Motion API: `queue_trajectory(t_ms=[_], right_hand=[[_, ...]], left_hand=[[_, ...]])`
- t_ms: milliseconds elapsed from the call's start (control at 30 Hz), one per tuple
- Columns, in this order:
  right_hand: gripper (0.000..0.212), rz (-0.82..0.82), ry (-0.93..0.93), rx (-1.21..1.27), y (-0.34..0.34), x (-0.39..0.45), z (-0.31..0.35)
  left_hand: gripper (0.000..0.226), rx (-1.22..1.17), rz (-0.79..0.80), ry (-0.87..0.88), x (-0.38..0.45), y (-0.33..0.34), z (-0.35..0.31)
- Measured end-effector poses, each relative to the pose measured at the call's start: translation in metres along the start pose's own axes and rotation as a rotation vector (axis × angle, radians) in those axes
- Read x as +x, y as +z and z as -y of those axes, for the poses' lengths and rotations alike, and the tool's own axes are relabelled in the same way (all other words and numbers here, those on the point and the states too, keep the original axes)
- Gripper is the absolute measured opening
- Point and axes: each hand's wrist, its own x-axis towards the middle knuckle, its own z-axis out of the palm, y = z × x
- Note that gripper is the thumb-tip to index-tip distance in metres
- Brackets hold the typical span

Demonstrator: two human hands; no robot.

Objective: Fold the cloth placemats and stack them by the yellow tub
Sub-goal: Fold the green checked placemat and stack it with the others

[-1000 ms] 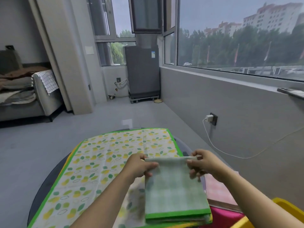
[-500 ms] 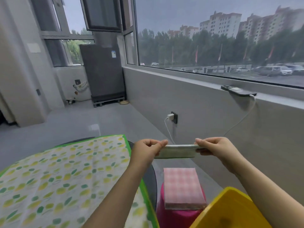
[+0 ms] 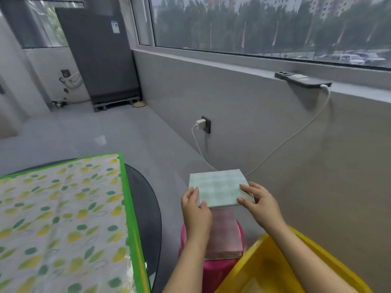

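A folded green checked placemat (image 3: 219, 188) hangs flat in the air, held at its near corners by my left hand (image 3: 195, 209) and my right hand (image 3: 259, 205). Directly below it lies a folded pink checked placemat (image 3: 225, 235) on a pink stool (image 3: 218, 269). The yellow tub (image 3: 273, 269) stands just to the right of the stool, under my right forearm. An unfolded leaf-patterned cloth with a green border (image 3: 63, 218) covers the round dark table (image 3: 146, 199) at the left.
A grey wall runs along the right with a socket and white charger (image 3: 201, 123); its cable loops up to a phone (image 3: 302, 79) on the windowsill. A dark appliance (image 3: 99, 60) stands in the far corner. Grey floor lies between table and wall.
Both hands carried the folded green placemat from the table to the right and lowered it flat over the pink placemat on the stool. The view turned right and down.
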Motion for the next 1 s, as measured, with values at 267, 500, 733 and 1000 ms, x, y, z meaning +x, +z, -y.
queue_trajectory(t_ms=[267,500,733,1000], right_hand=[[0.049,0.104,0.126,-0.079,0.06,-0.024,-0.083],[0.038,0.06,0.137,-0.063,0.081,-0.036,-0.108],[0.033,0.028,0.151,-0.077,0.087,-0.039,-0.111],[0.035,-0.008,0.152,-0.12,0.098,-0.043,-0.115]], left_hand=[[0.045,0.168,0.003,-0.063,-0.023,0.011,0.1],[0.044,0.237,-0.006,-0.015,-0.027,0.004,0.135],[0.045,0.297,0.04,0.032,-0.033,0.001,0.148],[0.044,0.518,0.111,0.041,-0.031,0.0,0.152]])
